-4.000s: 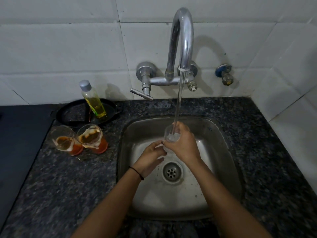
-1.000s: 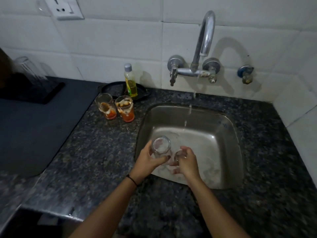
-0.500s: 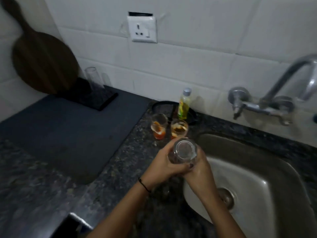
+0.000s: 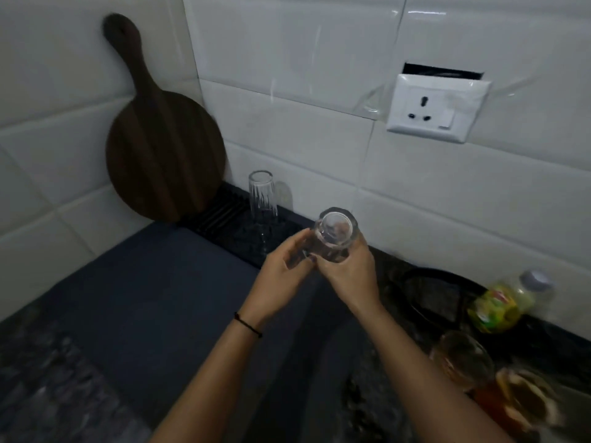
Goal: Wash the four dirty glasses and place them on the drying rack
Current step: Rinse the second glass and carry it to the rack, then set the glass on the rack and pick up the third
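Clear glass (image 4: 335, 235) aloft near drying rack (image 4: 220, 215)

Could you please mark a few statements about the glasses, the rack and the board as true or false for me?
1. A washed glass stands upside down on the drying rack. True.
2. The left hand and right hand both hold a second glass. True.
3. The second glass rests on the drying rack. False: it is held in the air, to the right of the washed glass.
4. Both dirty glasses are on the drying rack. False: the dirty glasses stand on the counter at lower right.
5. The wooden board lies flat. False: the wooden board leans upright against the tiled wall.
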